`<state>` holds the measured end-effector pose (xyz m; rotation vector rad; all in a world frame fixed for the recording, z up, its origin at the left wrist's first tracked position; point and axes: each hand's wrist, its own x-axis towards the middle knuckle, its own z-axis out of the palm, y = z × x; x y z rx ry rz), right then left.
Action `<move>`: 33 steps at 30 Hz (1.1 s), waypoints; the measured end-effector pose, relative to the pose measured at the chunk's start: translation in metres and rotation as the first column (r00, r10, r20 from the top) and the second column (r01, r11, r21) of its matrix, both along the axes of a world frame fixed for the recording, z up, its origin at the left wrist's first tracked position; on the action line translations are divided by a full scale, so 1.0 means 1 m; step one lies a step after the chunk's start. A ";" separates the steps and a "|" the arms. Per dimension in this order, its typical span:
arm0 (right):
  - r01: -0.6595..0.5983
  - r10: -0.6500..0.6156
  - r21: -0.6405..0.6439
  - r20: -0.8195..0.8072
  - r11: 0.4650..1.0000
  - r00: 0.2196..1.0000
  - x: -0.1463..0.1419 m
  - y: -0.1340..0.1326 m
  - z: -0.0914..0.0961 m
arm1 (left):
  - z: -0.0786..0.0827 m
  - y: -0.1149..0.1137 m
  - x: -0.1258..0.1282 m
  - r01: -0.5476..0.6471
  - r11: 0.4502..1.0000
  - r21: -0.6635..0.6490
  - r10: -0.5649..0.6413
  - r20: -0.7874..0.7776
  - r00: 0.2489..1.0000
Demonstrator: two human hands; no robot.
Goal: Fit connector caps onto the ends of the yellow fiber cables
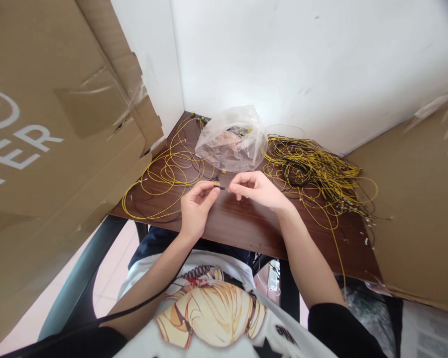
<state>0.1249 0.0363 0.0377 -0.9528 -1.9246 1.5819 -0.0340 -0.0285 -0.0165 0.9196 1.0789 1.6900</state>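
Observation:
Above the middle of the table, my left hand [196,206] pinches a small dark connector [222,188] between thumb and fingers. A thin yellowish wire end sticks out of the connector towards the right. My right hand [257,189] is closed in a pinch at that wire end, its fingertips just right of the connector. Whether the wire joins one of the yellow cables cannot be made out. Just beyond the hands lies a clear plastic bag [218,144] with small yellow and dark parts inside. Loose coils of yellow cable [168,166] lie to the left of it.
A big tangle of yellow and black cables [313,169] covers the right of the brown table [246,231], one strand hanging over the front edge. Cardboard boxes stand at left [97,114] and right [414,199]. A white wall [302,64] rises behind. A power strip [274,276] lies below.

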 end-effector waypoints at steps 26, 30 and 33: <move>0.057 -0.058 0.042 0.028 0.997 0.998 0.000 0.002 0.000 | 0.005 0.002 0.000 0.017 1.000 -0.023 -0.012 0.199 0.980; 0.053 -0.057 0.076 0.048 0.996 0.997 0.000 0.003 -0.002 | 0.005 0.001 -0.001 0.036 0.999 -0.023 -0.031 0.191 0.981; 0.054 -0.059 0.091 0.058 0.994 0.997 -0.002 0.002 -0.003 | 0.005 0.001 0.000 0.041 0.999 -0.026 -0.036 0.165 0.986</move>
